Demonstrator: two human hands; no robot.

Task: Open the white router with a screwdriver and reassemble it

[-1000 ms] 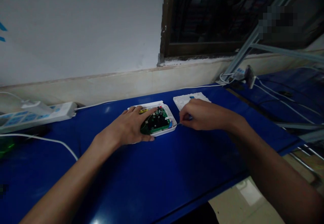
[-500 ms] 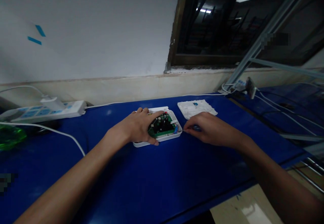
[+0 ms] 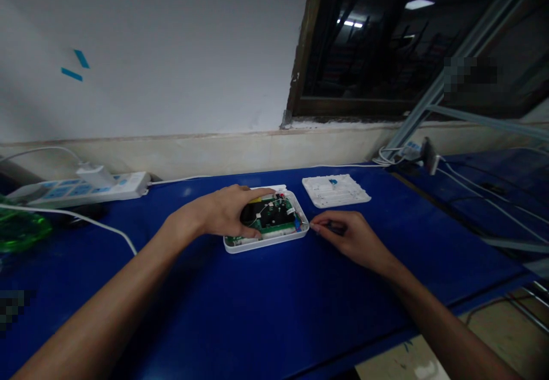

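An open white plastic case (image 3: 261,245) lies on the blue table, with a green circuit board (image 3: 277,228), wires and a blue part (image 3: 297,224) inside. My left hand (image 3: 227,211) spans the case's left part, thumb at the near side and fingers toward the far side, gripping it. At the right end of the case, my right hand (image 3: 349,234) is closed in a pinch on a slim dark tool (image 3: 337,227). The tool's thin tip is at the case's right corner; its exact kind is unclear. Behind the right hand lies a white cover (image 3: 337,191) with a small blue spot.
A white power strip (image 3: 92,190) with a plug in it runs along the wall at left. Near it are a green translucent object (image 3: 23,228) and a white cable (image 3: 86,218). A metal frame (image 3: 450,62) and more cables stand at right on the blue table (image 3: 240,317).
My left hand has shifted left and its fingers lie flatter, showing more of the board. My right hand has lowered slightly and turned, uncovering the cover and the dark tool. The view has shifted a little.
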